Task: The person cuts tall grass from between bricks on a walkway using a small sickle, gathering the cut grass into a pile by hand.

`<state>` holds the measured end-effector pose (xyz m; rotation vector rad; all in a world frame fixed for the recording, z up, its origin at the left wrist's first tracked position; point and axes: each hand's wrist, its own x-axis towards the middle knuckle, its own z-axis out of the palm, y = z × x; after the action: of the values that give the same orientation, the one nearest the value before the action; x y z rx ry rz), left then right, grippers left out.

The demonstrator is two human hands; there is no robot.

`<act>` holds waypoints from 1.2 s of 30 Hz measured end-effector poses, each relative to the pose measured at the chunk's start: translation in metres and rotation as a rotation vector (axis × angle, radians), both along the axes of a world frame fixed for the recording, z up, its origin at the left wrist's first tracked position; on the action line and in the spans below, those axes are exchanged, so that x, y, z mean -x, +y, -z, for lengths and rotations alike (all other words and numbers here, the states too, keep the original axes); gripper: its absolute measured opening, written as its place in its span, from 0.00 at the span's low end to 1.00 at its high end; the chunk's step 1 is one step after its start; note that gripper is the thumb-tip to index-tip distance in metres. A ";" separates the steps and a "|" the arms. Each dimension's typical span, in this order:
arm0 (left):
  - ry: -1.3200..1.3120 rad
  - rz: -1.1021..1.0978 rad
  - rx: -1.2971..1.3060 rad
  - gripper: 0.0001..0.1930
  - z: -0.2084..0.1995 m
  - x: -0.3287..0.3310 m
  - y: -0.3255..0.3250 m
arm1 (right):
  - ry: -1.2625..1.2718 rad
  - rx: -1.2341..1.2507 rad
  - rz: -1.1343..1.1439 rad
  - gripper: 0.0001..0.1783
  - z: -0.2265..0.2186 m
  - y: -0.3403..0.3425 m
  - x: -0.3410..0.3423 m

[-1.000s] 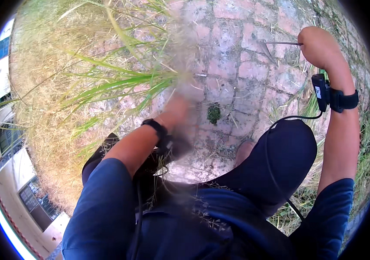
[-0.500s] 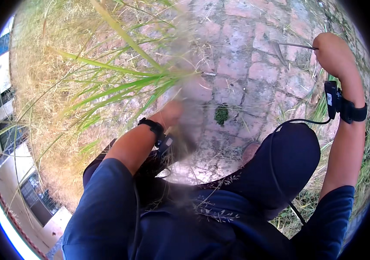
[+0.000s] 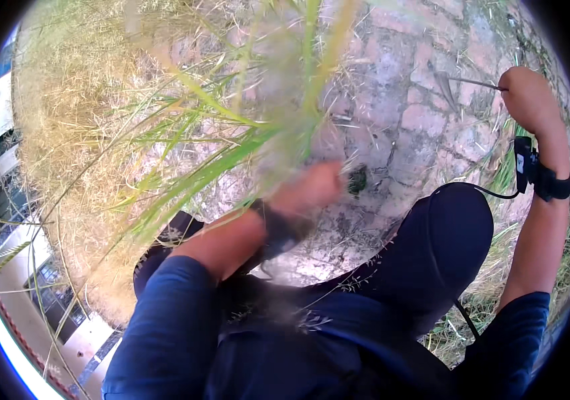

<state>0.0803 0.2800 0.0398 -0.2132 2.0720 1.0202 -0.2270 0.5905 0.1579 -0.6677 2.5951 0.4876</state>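
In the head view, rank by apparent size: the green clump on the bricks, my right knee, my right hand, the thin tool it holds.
1. Right knee
2. Right hand
Unsure: thin tool and green clump; the tool is longer but slimmer.

1. At the upper right of the frame, the hand tool [image 3: 475, 83] has a thin rod which looks like dull metal.
2. The long green grass [image 3: 221, 163], left of centre, looks smooth, but it is partly blurred.
3. The paving [image 3: 425, 121] in the upper right is of brick, matt and rough.
4. The trousers [image 3: 461, 227] at lower right and the shirt [image 3: 165, 327] at lower left are matt cloth.
5. The small box [image 3: 523, 163] at right looks like black plastic; its strap [image 3: 555, 187] looks like matt fabric.
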 end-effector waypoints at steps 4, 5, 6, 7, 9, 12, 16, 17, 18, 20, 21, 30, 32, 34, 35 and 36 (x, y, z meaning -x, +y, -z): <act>0.211 0.342 0.337 0.11 0.045 0.010 -0.083 | 0.006 -0.018 0.004 0.09 -0.020 0.027 0.006; 0.160 0.347 0.449 0.11 0.031 0.003 -0.122 | -0.014 0.037 -0.007 0.09 -0.006 0.021 0.006; 0.106 0.333 0.491 0.10 0.029 0.005 -0.140 | 0.004 0.059 -0.003 0.09 -0.005 0.021 0.003; 0.068 0.315 0.522 0.10 0.025 0.006 -0.152 | 0.031 0.087 0.008 0.09 -0.007 0.021 0.001; 0.009 0.250 0.505 0.09 0.026 -0.003 -0.160 | 0.013 0.082 0.021 0.09 0.001 0.021 0.005; -0.010 0.155 0.422 0.08 0.041 -0.012 -0.161 | 0.044 0.059 -0.022 0.09 -0.016 0.028 0.005; -0.079 0.099 0.403 0.08 0.047 -0.025 -0.172 | 0.026 0.087 -0.043 0.09 -0.001 0.034 0.002; -0.092 0.090 0.394 0.08 0.052 -0.027 -0.170 | 0.003 0.063 -0.030 0.09 -0.002 0.038 0.002; -0.097 0.086 0.378 0.08 0.058 -0.028 -0.169 | 0.007 0.052 -0.023 0.09 -0.002 0.041 0.002; 0.089 0.041 0.275 0.08 0.082 -0.076 -0.233 | 0.037 0.146 -0.033 0.09 -0.008 0.030 0.001; 0.063 0.092 0.252 0.07 0.090 -0.070 -0.225 | 0.035 0.121 -0.023 0.09 -0.007 0.035 -0.001; -0.011 0.874 0.596 0.16 0.069 -0.027 -0.168 | 0.046 0.124 0.012 0.09 -0.007 0.041 -0.008; 0.021 0.787 0.572 0.09 0.071 -0.038 -0.177 | 0.075 0.195 0.017 0.09 -0.010 0.032 -0.009; 0.050 0.695 0.551 0.07 0.072 -0.053 -0.185 | 0.088 0.225 -0.006 0.09 -0.010 0.027 -0.005; 0.044 0.669 0.542 0.08 0.062 -0.058 -0.175 | 0.094 0.220 -0.024 0.09 -0.008 0.027 -0.006; 0.056 0.646 0.522 0.09 0.063 -0.054 -0.161 | 0.087 0.223 -0.029 0.09 -0.006 0.027 -0.007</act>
<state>0.1338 0.1194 -0.0233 0.2220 2.1982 0.0942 -0.2196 0.6176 0.1642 -0.7734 2.7514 0.2426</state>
